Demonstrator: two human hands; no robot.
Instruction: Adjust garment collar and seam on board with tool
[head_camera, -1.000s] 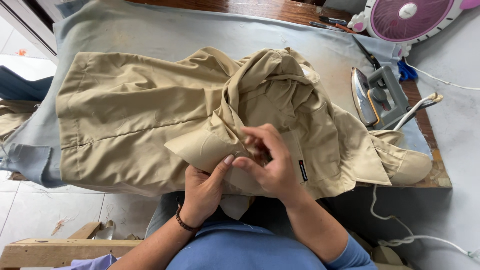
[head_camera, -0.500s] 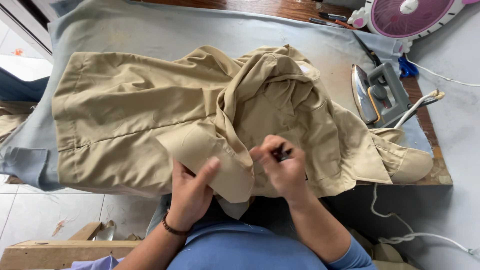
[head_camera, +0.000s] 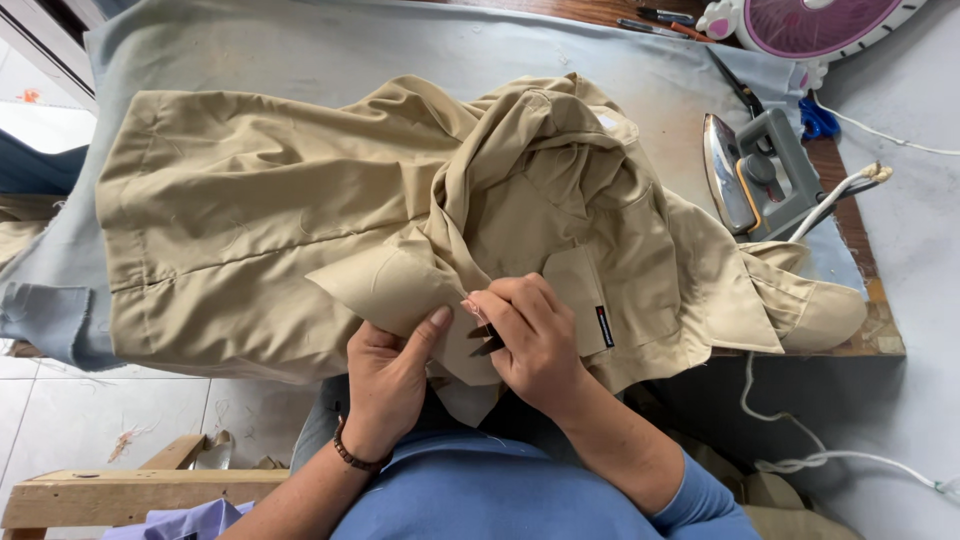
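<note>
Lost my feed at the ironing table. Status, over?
Left hand pinching a flap of the tan garment. Right hand on the same fold, holding a small dark tool. Iron standing clear on the right, nothing blocking.

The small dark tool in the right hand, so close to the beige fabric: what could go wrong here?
1. The small dark tool in the right hand may nick the beige garment or the left hand's thumb, which pinches the fabric beside it.
2. The iron stands close to the garment; a tug might pull cloth against it.

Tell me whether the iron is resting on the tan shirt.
No: the iron stands on the grey cloth, beside the tan shirt.
</note>
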